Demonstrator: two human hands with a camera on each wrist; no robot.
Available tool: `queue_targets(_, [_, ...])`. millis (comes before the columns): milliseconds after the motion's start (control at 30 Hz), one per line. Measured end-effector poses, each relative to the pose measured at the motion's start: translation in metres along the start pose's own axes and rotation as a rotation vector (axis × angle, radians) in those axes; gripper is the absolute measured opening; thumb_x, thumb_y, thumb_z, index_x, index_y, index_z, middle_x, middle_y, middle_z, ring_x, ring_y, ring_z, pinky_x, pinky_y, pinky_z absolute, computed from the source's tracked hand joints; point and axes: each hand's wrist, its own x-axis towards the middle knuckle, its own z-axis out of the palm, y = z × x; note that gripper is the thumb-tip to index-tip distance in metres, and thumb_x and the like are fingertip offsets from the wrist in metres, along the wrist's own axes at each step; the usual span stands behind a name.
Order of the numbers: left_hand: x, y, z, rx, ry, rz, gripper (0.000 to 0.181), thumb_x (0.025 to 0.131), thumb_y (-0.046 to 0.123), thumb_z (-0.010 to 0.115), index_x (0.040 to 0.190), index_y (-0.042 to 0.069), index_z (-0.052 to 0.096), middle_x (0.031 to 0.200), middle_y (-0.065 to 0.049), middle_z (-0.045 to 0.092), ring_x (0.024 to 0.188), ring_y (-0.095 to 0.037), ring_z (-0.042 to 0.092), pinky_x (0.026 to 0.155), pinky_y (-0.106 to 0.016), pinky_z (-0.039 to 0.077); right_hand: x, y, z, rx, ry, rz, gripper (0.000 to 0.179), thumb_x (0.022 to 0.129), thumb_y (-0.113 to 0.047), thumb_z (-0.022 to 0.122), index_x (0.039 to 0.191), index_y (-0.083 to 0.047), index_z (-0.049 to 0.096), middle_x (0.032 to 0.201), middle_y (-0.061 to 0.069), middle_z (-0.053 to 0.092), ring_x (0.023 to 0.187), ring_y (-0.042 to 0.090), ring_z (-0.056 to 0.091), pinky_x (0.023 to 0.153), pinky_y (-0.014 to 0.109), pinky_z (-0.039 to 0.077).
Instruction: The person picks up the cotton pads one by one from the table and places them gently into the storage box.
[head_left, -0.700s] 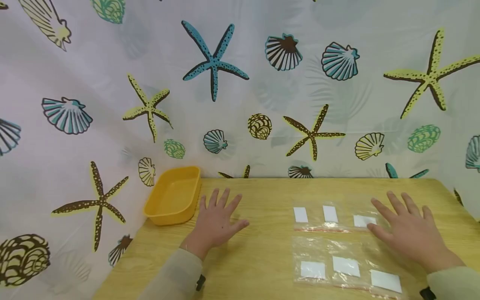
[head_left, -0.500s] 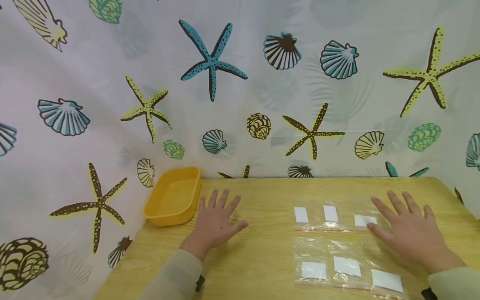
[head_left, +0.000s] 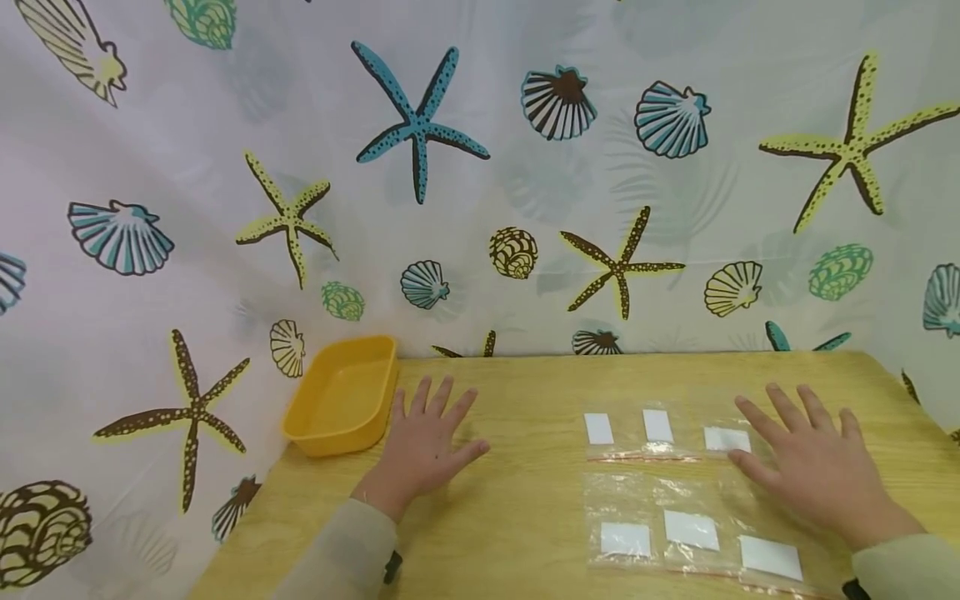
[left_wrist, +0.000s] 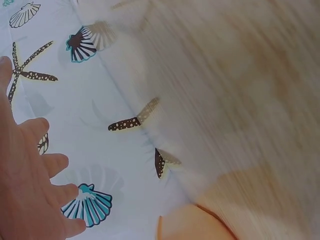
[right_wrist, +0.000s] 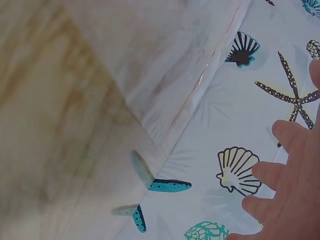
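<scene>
My left hand (head_left: 423,450) is held over the wooden table with its fingers spread, just right of a yellow plastic tub (head_left: 341,400); it holds nothing. My right hand (head_left: 821,467) is spread likewise at the right side, its thumb in front of the edge of a small clear bag with a white card (head_left: 726,439). Whether the thumb touches that bag I cannot tell. Several such bags lie in two rows, among them a back-row bag (head_left: 598,429) and a front-row bag (head_left: 625,540). In the left wrist view, part of the tub (left_wrist: 197,225) shows at the bottom.
A pale curtain (head_left: 450,225) printed with starfish and shells hangs behind the table and along its sides. The wooden tabletop (head_left: 517,517) stretches between the hands. The tub stands at the table's back left corner, against the curtain.
The head view has shifted slightly, so the whole scene sits a little further left. Both hands stay spread in the same places, and the bags and tub have not moved.
</scene>
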Motion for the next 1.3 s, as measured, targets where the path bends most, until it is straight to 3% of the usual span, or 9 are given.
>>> queue_targets(200, [-0.003,-0.003,-0.001,-0.015,0.014,0.005,0.086,0.092,0.082,0.033,0.161,0.030,0.030,0.167,-0.011,0.018,0.152,-0.042,0.008,0.113,-0.071,0.003,0.000,-0.002,-0.001,-0.005,0.008,-0.003,0.081,0.096,-0.074,0.041,0.158,-0.022,0.036,0.159,0.026,0.029,0.143,0.056,0.017,0.100,0.083,0.011])
queue_targets(433, [-0.004,-0.005,0.000,0.003,0.009,0.005,0.088,0.091,0.083,0.030,0.161,0.030,0.030,0.167,-0.011,0.019,0.151,-0.043,0.010,0.113,-0.072,0.006,-0.001,-0.001,0.001,-0.007,-0.001,-0.008,0.079,0.097,-0.073,0.041,0.157,-0.021,0.038,0.159,0.025,0.029,0.143,0.056,0.019,0.101,0.082,0.011])
queue_targets(633, [-0.002,-0.004,-0.002,0.020,0.007,0.001,0.082,0.094,0.075,0.044,0.160,0.029,0.032,0.166,-0.013,0.021,0.151,-0.044,0.011,0.113,-0.072,0.008,0.000,-0.001,0.002,-0.026,-0.001,-0.004,0.078,0.097,-0.072,0.042,0.155,-0.020,0.041,0.158,0.026,0.031,0.143,0.055,0.019,0.101,0.082,0.012])
queue_targets(800, [-0.002,-0.006,-0.006,0.035,0.000,0.000,0.082,0.094,0.074,0.046,0.160,0.028,0.032,0.166,-0.014,0.021,0.151,-0.043,0.011,0.113,-0.072,0.009,0.000,-0.003,-0.001,-0.033,-0.018,0.002,0.079,0.097,-0.072,0.042,0.155,-0.019,0.041,0.158,0.027,0.030,0.143,0.056,0.019,0.101,0.082,0.012])
queue_targets(1033, [-0.002,-0.018,-0.003,0.018,0.017,-0.011,0.085,0.094,0.076,0.042,0.160,0.024,0.032,0.164,-0.017,0.024,0.150,-0.045,0.014,0.112,-0.072,0.008,0.000,-0.003,0.000,-0.030,0.000,-0.004,0.077,0.097,-0.070,0.044,0.153,-0.018,0.044,0.157,0.027,0.032,0.142,0.055,0.020,0.101,0.082,0.013])
queue_targets(1133, [-0.004,-0.025,-0.001,-0.005,0.023,-0.029,0.082,0.095,0.071,0.047,0.160,0.022,0.033,0.164,-0.018,0.025,0.149,-0.046,0.016,0.112,-0.072,0.007,0.000,-0.002,0.001,-0.033,0.000,-0.008,0.077,0.097,-0.070,0.043,0.154,-0.018,0.044,0.157,0.027,0.031,0.142,0.055,0.021,0.101,0.081,0.014])
queue_targets(1300, [-0.006,-0.040,0.005,-0.041,0.010,-0.074,0.082,0.097,0.071,0.043,0.160,0.021,0.032,0.164,-0.018,0.023,0.150,-0.046,0.012,0.112,-0.072,0.005,-0.002,0.000,0.002,-0.021,0.007,0.000,0.076,0.098,-0.069,0.044,0.154,-0.018,0.043,0.158,0.027,0.031,0.141,0.055,0.022,0.101,0.081,0.016])
